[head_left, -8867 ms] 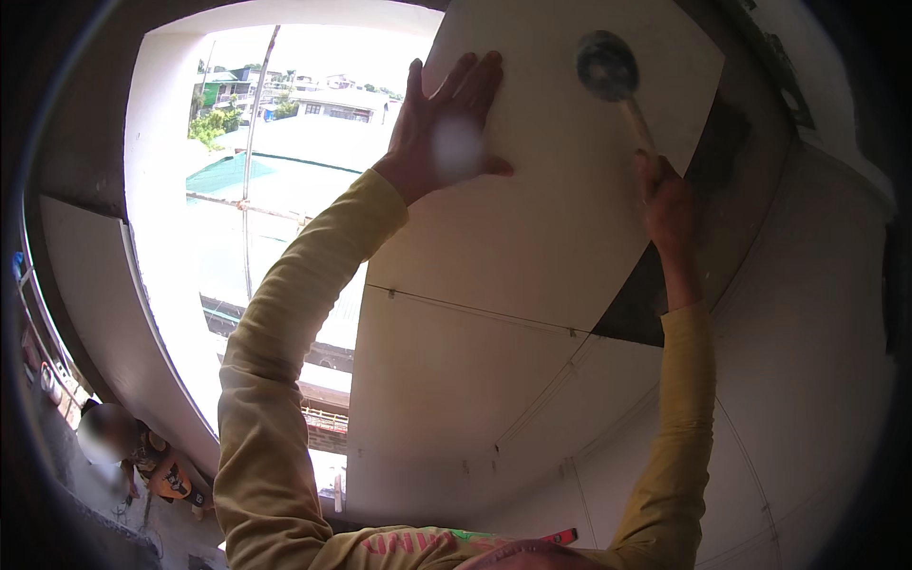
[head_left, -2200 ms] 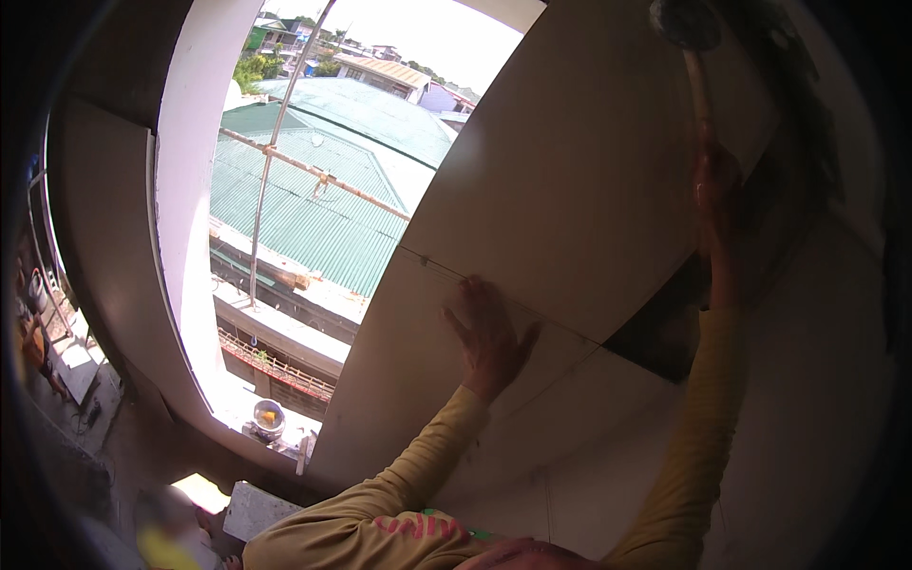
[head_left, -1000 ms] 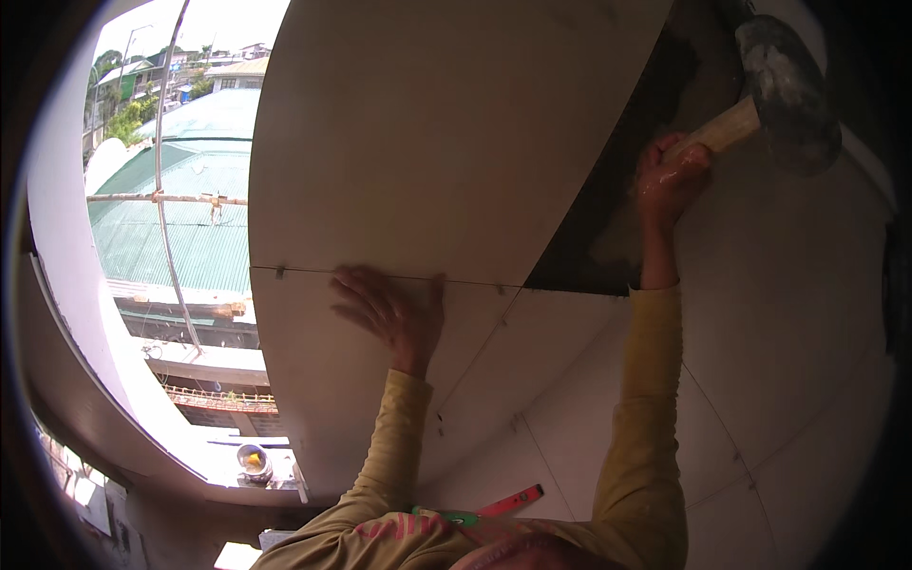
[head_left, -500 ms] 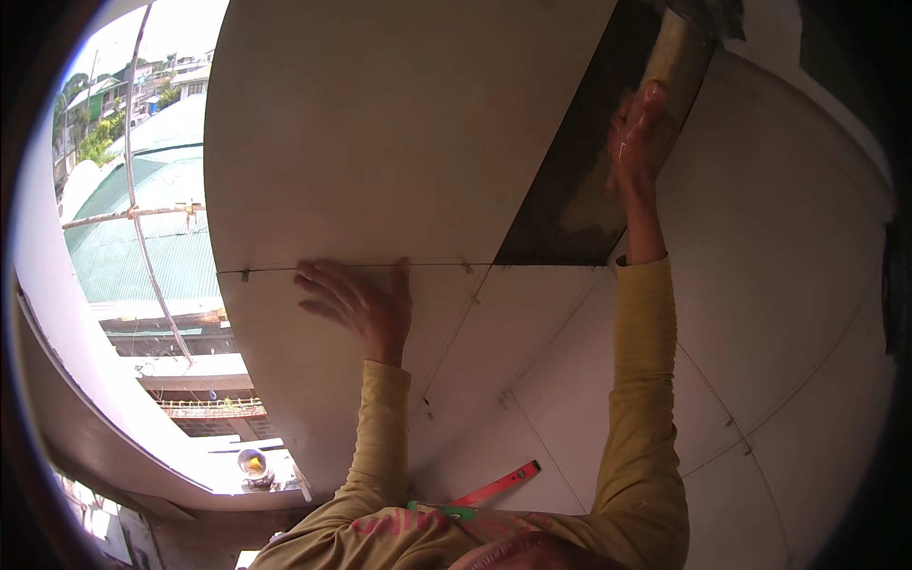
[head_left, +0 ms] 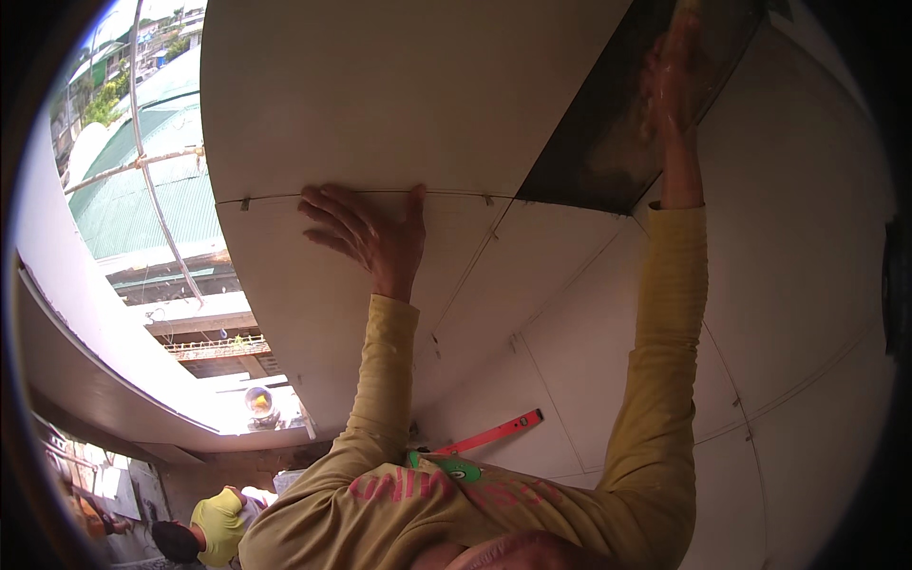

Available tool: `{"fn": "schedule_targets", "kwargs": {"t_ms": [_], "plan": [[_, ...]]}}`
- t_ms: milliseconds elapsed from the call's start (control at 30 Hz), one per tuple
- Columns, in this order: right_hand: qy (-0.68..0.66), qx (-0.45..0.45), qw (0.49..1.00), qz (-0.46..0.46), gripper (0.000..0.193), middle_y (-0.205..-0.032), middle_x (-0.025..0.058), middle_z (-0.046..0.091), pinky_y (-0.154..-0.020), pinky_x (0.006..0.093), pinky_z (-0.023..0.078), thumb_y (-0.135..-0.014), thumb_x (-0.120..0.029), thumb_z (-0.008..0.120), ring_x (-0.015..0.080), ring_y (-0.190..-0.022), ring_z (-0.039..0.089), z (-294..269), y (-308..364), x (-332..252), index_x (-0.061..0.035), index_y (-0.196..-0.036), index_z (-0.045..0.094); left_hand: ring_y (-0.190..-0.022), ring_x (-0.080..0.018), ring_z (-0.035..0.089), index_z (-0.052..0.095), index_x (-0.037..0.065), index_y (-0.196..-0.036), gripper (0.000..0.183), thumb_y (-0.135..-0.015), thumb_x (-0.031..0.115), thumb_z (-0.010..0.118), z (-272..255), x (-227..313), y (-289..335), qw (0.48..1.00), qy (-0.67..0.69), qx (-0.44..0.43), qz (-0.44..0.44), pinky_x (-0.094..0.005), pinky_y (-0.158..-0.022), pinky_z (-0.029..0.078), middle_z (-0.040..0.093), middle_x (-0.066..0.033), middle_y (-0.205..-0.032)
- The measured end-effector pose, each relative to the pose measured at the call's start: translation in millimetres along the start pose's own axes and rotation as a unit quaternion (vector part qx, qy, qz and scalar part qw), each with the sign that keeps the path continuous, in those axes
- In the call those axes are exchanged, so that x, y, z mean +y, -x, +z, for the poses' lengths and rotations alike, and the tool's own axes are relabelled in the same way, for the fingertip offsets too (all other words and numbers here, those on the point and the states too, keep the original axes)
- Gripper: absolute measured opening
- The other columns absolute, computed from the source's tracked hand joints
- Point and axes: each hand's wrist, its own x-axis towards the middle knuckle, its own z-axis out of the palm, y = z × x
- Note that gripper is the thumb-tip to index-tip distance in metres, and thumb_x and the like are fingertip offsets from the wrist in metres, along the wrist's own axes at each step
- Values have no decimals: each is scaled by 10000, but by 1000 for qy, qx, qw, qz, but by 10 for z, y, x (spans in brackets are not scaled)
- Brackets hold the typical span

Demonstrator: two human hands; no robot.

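We hold our left hand (head_left: 369, 233) spread, gripping nothing, at the seam (head_left: 461, 194) below a large pale tile (head_left: 399, 95), our blurred right hand (head_left: 673, 85) closed around a wooden handle (head_left: 688, 8) at the view's top edge. Open tile face separates them; a dark strip (head_left: 575, 161) borders the tile's right edge, the window opening (head_left: 142, 223) its left.

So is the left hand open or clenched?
Open: the left hand has its fingers extended, thumb apart, at the seam.

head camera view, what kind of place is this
Probably a room under construction or renovation: pale wall tiles stop at a bare dark patch, a red spirit level shows, and poles cross outside an opening.
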Motion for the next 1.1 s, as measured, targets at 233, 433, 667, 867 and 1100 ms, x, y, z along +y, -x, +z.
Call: {"fn": "schedule_targets", "kwargs": {"t_ms": [233,433,667,867,1100], "plan": [[52,-90,991,-86,727,-726,80,607,-514,368,446,-975,-737,359,193,-602,596,76,-123,407,-56,-847,577,-1504,-508,-145,-117,-46,-1561,1322,-820,740,645,-26,-130,61,999,-37,-1,23,-713,-1143,-52,-123,-324,-1628],[-15,-13,960,-280,645,-595,-48,429,-418,294,360,-977,-747,362,88,-464,421,-25,-328,489,-172,-702,459,-1499,-512,-160,-139,-23,-1565,1336,-812,740,657,120,64,58,1000,-6,4,23,-713,-1142,-56,-132,-324,-1627],[269,32,958,-91,740,-597,19,507,-559,393,426,-1007,-698,350,200,-552,523,-33,77,2,-21,-807,576,-1508,-490,-159,-104,-62,-1560,1325,-816,718,666,27,58,43,1000,5,-17,-8,-709,-1144,-73,-123,-324,-1629],[182,20,975,-125,593,-664,-16,467,-516,255,329,-1016,-582,500,57,-594,431,208,350,-211,-42,-777,543,-1505,-488,-176,-110,-92,-1544,1293,-849,684,657,-125,133,-1,999,25,-45,-9,-695,-1142,-110,-115,-340,-1622],[188,110,882,-417,554,-643,127,591,-544,352,478,-1036,-517,472,276,-555,611,451,262,-477,-3,-882,609,-1510,-473,-171,-112,-100,-1538,1300,-846,702,641,-112,83,12,999,22,-42,-17,-676,-1150,-127,-106,-331,-1626]]}}
